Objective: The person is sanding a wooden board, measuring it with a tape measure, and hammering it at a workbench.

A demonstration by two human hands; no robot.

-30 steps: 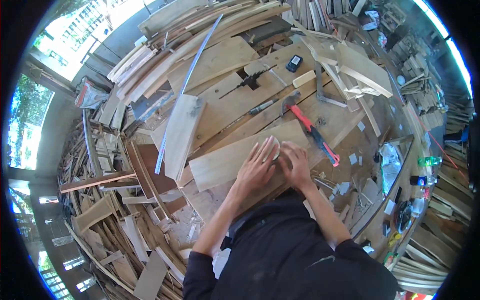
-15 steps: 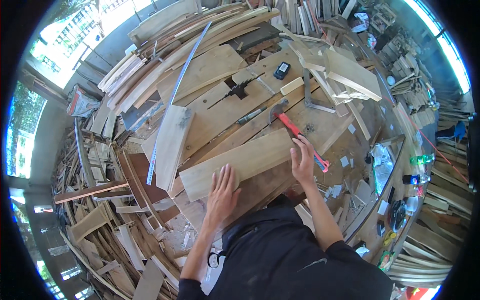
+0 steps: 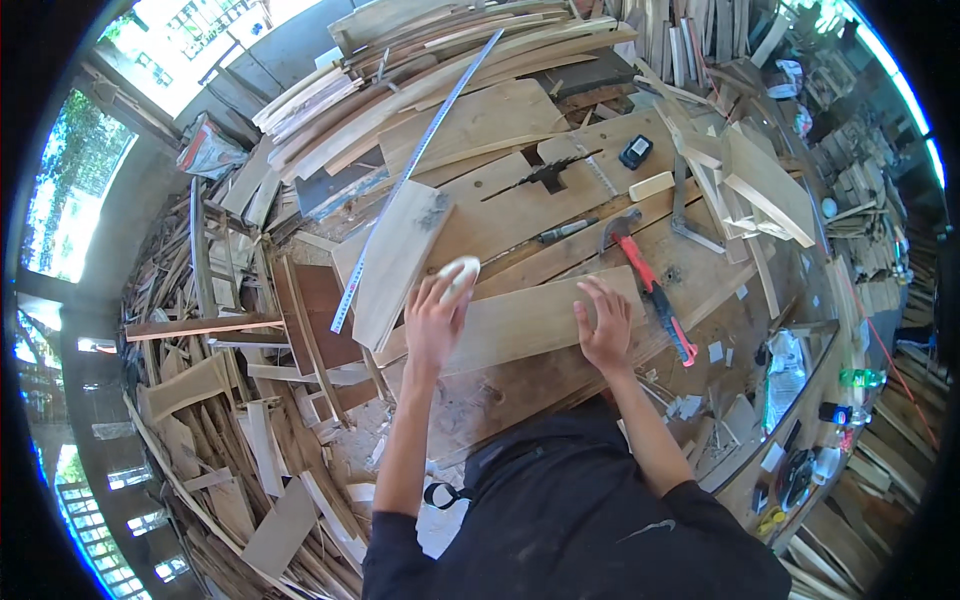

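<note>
A pale flat board (image 3: 520,318) lies across the workbench before me. At its left end my left hand (image 3: 436,318) is raised, fingers curled around a small white rounded piece (image 3: 461,270) whose kind I cannot make out. Over the board's right end my right hand (image 3: 606,328) has its fingers apart and holds nothing; whether it touches the wood is unclear. Just right of that hand is a claw hammer (image 3: 652,285) with a red and black handle. A second, thicker board (image 3: 402,262) lies to the left, with a long blue-white measuring strip (image 3: 408,172) along it.
A metal square (image 3: 682,213), a small wood block (image 3: 652,185) and a dark handheld device (image 3: 635,152) lie on the far side. Stacked planks (image 3: 440,85) fill the back. Joined wood pieces (image 3: 765,180) stand at the right. Scrap wood (image 3: 215,420) is heaped at the left.
My left hand has lifted off the board's left end and now has a white piece at its fingers. My right hand has shifted left, away from the hammer. The whole view has shifted.
</note>
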